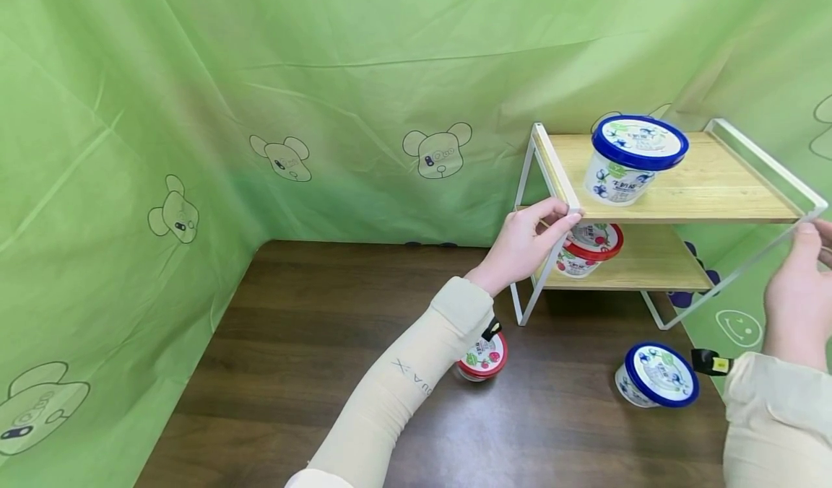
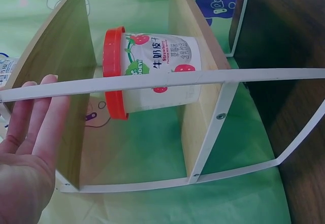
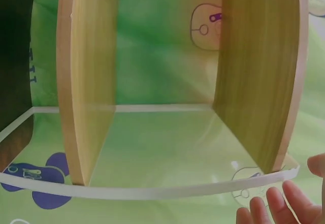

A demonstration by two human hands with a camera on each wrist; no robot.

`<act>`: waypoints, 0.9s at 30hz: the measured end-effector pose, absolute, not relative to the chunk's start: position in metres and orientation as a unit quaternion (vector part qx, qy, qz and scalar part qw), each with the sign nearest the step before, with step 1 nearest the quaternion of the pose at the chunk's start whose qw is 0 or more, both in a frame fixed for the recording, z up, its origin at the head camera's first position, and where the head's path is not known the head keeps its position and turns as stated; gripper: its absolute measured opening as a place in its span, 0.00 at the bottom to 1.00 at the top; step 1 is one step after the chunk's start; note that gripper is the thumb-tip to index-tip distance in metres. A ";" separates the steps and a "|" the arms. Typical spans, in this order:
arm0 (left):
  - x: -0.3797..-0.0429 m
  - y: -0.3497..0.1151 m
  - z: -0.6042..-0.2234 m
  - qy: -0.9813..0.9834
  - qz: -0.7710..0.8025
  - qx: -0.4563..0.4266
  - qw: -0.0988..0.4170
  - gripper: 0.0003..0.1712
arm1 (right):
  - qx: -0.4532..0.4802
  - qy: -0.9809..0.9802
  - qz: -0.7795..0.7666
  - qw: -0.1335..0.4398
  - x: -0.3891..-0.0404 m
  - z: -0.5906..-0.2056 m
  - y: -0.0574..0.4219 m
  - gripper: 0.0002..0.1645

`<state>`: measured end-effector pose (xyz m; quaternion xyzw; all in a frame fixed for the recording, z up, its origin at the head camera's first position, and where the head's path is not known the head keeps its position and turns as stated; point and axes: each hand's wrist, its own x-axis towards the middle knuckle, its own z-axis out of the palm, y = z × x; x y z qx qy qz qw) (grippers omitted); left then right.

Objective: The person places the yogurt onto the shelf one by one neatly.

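A two-tier shelf (image 1: 728,185) with wooden boards and a white metal frame stands at the right. My left hand (image 1: 529,242) holds its upper left front corner; in the left wrist view the fingers (image 2: 43,117) lie behind the white bar. My right hand (image 1: 802,293) is beside the upper right front corner. In the right wrist view its fingers (image 3: 282,203) are spread, with a gap to the frame. A blue-lidded tub (image 1: 633,159) is on the top board. On the lower board stands a red-lidded strawberry tub (image 2: 162,56), partly covered by the left hand and frame.
On the dark wooden table (image 1: 312,343), a red-lidded tub (image 1: 484,358) sits beside my left forearm, partly hidden by the sleeve. Another blue-lidded tub (image 1: 658,376) stands in front of the shelf, tilted in view. A green curtain (image 1: 325,76) with bear prints hangs behind and at the sides.
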<state>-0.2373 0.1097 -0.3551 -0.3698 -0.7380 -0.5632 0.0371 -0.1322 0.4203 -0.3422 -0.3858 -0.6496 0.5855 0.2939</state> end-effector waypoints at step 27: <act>-0.239 0.109 -0.356 -0.740 -0.560 -0.370 0.040 0.08 | -0.222 -0.750 0.517 0.348 -0.126 -0.363 0.371 0.17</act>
